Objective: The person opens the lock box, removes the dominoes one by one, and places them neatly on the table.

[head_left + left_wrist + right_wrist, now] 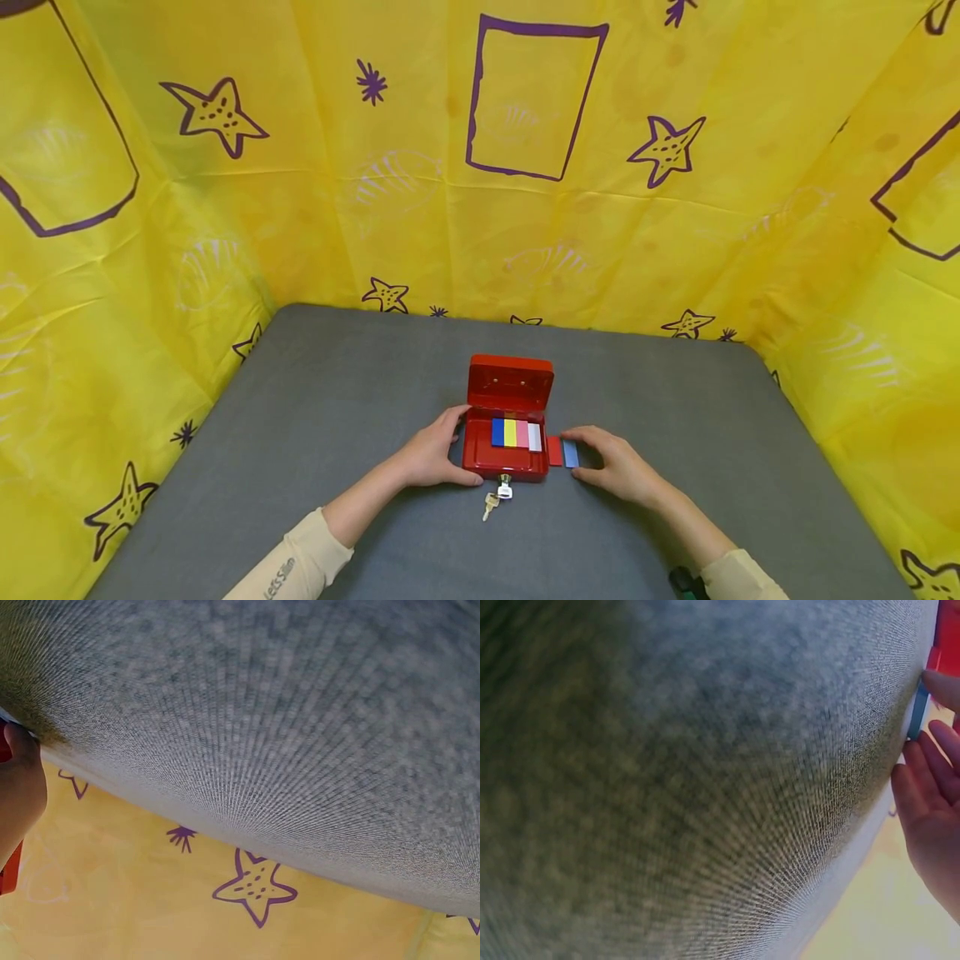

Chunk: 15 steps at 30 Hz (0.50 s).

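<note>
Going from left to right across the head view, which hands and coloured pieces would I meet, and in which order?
Left hand, dark blue piece, yellow piece, pink piece, white piece, red piece, light blue piece, right hand.

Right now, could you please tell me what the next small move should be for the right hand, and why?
Probably lift the light blue block and bring it over the red box: the right hand has its thumb and a finger at the block's two ends, four blocks already lie inside, and the left hand rests against the box's left side.
</note>
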### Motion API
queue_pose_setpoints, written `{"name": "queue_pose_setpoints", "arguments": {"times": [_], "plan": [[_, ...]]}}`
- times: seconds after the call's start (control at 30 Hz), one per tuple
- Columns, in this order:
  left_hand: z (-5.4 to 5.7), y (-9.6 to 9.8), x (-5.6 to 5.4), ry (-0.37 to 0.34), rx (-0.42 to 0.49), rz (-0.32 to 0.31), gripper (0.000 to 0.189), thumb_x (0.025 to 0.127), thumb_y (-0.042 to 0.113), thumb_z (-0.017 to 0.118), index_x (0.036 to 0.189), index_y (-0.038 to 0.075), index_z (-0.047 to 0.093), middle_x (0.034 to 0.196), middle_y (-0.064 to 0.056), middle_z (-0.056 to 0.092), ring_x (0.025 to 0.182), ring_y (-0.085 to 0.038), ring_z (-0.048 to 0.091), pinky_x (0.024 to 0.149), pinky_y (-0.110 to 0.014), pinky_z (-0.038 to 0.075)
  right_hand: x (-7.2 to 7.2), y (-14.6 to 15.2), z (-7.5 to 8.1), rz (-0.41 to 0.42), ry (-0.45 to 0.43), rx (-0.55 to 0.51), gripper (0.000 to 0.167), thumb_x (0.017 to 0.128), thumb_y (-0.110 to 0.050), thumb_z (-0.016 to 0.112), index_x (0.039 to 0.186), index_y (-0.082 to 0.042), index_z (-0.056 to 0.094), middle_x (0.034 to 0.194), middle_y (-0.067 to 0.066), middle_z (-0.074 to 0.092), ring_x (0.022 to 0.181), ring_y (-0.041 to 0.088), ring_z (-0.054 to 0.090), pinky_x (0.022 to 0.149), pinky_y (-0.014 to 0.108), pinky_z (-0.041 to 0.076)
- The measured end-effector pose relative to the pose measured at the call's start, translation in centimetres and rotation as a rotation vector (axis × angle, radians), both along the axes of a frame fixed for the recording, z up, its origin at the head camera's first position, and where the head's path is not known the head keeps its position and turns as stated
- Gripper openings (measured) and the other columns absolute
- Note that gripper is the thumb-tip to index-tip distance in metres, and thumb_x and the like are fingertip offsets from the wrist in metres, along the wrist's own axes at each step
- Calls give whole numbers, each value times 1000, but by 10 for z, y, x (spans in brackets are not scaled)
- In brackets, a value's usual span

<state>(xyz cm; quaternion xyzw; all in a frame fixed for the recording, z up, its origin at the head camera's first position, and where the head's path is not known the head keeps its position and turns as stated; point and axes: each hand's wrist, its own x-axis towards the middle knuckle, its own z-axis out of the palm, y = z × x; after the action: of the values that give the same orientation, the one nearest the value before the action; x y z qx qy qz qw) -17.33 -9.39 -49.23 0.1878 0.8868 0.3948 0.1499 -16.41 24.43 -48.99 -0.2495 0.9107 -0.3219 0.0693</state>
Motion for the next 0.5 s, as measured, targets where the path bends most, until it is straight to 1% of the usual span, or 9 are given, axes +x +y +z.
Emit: {"name": "queue_pose_setpoints", "arguments": {"times": [0.23,0.5], "plan": [[0,0,0,5,13,-3,103,69,39,87,149,10,28,147,-12,39,123,-33,51,94,-45,51,1,0,0,-4,-31,2,54,84,-19,77,134,-13,56,131,2,57,121,25,51,100,51,44],[0,0,0,14,17,-8,103,69,39,87,148,10,28,147,-13,39,124,-33,51,94,-45,51,2,0,1,-1,-12,11,56,83,-19,77,134,-12,56,131,2,56,120,24,51,100,51,45]]}}
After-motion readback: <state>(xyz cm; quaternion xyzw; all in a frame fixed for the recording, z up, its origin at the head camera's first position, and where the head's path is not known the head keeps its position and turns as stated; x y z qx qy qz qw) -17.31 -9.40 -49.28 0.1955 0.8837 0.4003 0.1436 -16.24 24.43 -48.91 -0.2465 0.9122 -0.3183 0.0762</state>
